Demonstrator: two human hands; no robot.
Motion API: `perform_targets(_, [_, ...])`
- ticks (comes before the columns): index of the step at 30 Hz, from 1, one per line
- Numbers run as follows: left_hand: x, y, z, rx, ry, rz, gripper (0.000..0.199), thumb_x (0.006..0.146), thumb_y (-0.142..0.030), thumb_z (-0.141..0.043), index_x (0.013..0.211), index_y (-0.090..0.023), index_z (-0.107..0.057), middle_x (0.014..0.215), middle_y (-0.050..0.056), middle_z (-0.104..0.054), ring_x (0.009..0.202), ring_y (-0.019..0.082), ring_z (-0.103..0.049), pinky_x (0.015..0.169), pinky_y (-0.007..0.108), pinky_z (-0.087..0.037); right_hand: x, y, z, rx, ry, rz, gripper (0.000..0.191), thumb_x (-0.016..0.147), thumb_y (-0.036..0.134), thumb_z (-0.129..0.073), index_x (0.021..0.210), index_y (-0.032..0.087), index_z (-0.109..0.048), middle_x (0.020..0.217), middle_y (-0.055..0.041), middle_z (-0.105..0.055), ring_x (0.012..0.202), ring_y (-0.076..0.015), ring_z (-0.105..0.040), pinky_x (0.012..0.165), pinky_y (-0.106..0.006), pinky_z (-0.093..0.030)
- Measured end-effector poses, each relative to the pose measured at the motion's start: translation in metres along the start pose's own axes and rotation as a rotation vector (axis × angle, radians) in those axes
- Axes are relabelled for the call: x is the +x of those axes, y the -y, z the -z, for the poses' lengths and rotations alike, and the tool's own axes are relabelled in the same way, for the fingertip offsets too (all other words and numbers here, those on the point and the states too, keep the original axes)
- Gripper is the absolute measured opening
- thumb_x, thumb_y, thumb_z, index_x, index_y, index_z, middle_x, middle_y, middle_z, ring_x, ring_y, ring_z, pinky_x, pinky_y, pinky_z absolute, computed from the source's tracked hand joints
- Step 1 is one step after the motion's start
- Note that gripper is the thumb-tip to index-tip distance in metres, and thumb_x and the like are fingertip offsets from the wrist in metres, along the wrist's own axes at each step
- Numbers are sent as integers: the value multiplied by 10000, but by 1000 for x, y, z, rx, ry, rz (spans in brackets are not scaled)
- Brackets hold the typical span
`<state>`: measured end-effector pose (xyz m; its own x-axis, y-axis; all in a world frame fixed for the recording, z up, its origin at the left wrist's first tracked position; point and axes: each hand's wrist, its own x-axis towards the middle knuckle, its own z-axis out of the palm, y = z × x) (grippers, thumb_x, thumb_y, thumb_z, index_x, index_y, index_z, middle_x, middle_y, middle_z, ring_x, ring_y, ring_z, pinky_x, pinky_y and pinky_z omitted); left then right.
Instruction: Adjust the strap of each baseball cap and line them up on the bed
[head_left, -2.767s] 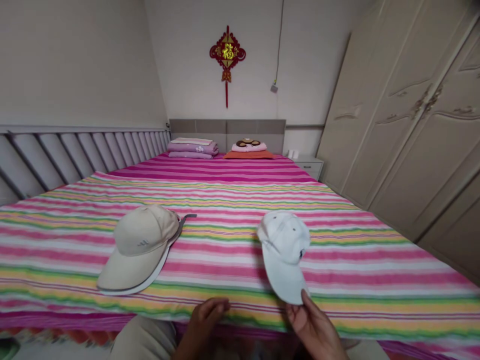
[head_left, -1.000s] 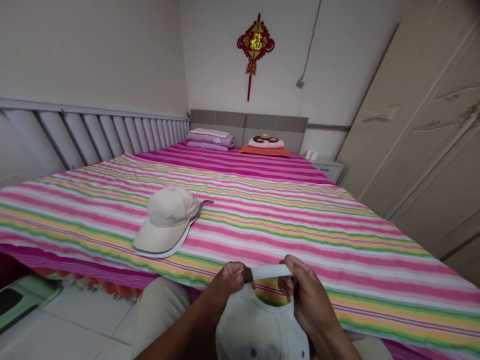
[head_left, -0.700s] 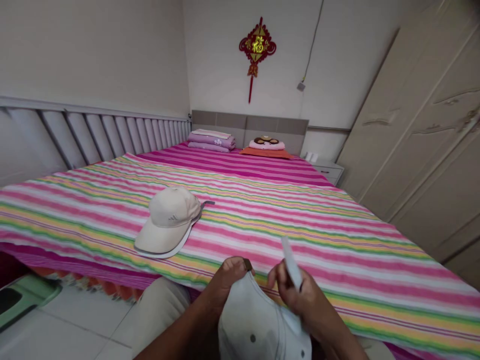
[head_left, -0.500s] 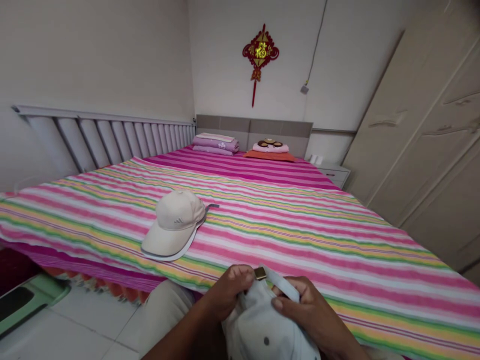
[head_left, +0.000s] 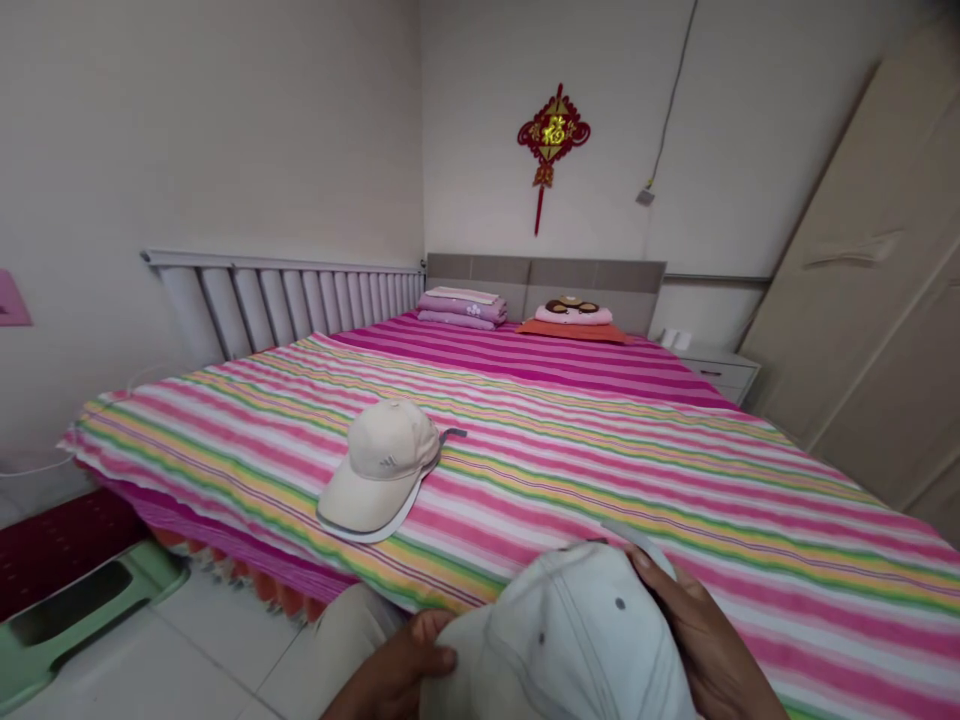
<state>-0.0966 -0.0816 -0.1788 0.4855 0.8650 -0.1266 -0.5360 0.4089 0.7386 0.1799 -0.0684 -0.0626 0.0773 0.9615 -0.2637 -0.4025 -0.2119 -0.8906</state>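
Observation:
A pale baseball cap (head_left: 577,630) is held low in front of me, its crown facing up and its back strap sticking out at the far side. My left hand (head_left: 405,655) pinches the brim, thumb on top. On the other side, my right hand (head_left: 694,635) grips the rear edge near the strap, with its fingers partly hidden behind the crown. A second cap, cream with a small dark logo (head_left: 386,455), rests upright on the striped bed sheet (head_left: 585,470), brim toward me and to the left, touched by neither hand.
Folded purple bedding (head_left: 461,308) and an orange pillow (head_left: 574,330) lie by the headboard (head_left: 592,280). A green stool (head_left: 97,610) stands at lower left on the tiled floor. A white radiator (head_left: 292,300) runs along the left wall; a wardrobe (head_left: 847,300) is at right.
The held cap has been turned so its crown shows. My left hand has moved from the strap buckle to the brim; my right stays by the strap. My view has swung left.

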Motion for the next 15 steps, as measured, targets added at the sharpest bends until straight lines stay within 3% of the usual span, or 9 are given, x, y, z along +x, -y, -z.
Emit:
perform_targets(4, [2, -43, 6, -36, -34, -154, 296, 531, -179, -768, 804, -111, -679, 675, 70, -688, 608, 165, -638, 583, 231, -470, 21, -15, 22, -69, -99, 83, 494, 537, 480, -727, 921, 182, -639, 984, -92, -679, 882, -274, -622, 683, -337, -511])
perform_targets(7, [9, -94, 5, 50, -27, -220, 334, 577, -144, -735, 902, -102, -668, 747, 103, -705, 650, 197, -660, 608, 254, -501, 28, -29, 32, 37, -181, 2, 544, 488, 477, -759, 956, 238, -620, 1157, -63, -612, 1072, -270, -544, 805, -338, -486])
perform_targets(11, [19, -174, -6, 103, -94, -434, 414, 595, -109, -709, 1002, -120, -632, 820, 104, -712, 802, 259, -662, 723, 317, -524, 28, -50, 39, 148, -177, -102, 454, 447, 447, -778, 824, 227, -652, 1126, -73, -632, 1129, -294, -500, 889, -368, -450])
perform_targets(15, [21, -239, -2, -8, -319, -708, 344, 708, -80, -580, 1049, -121, -599, 734, 75, -716, 810, 245, -662, 776, 353, -523, 32, -72, 51, 148, -163, -156, 476, 411, 428, -794, 822, 218, -677, 1042, -77, -673, 1145, -304, -483, 893, -364, -453])
